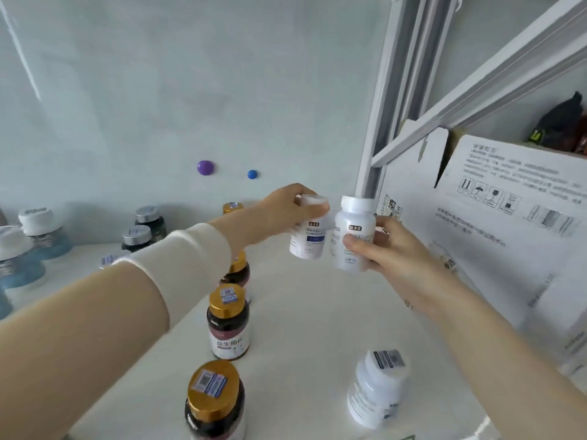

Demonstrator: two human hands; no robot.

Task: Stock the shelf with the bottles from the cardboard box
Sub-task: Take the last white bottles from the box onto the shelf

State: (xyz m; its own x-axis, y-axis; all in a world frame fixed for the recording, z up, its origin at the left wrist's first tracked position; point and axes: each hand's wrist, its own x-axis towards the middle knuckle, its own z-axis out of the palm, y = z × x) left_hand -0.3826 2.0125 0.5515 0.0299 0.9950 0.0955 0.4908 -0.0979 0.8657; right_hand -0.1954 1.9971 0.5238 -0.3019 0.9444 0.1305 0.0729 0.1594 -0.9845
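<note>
Left hand [286, 204] is gripping a white bottle [306, 241] by its cap; right hand [384, 252] is clasping a second bottle [354, 217] just beside it.

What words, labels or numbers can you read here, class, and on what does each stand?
"益生菌片": label of the gold-capped bottle.
Cardboard box: printed text too blurred to read.
White bottle with blue band and other held bottle: labels too small to read.
Cap stickers: barcodes, unreadable.

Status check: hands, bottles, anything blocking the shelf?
Left hand grips one white plastic bottle by its cap. Right hand holds a second white plastic bottle by its body. Both over bare white shelf; gold-capped dark bottles stand left.
</note>
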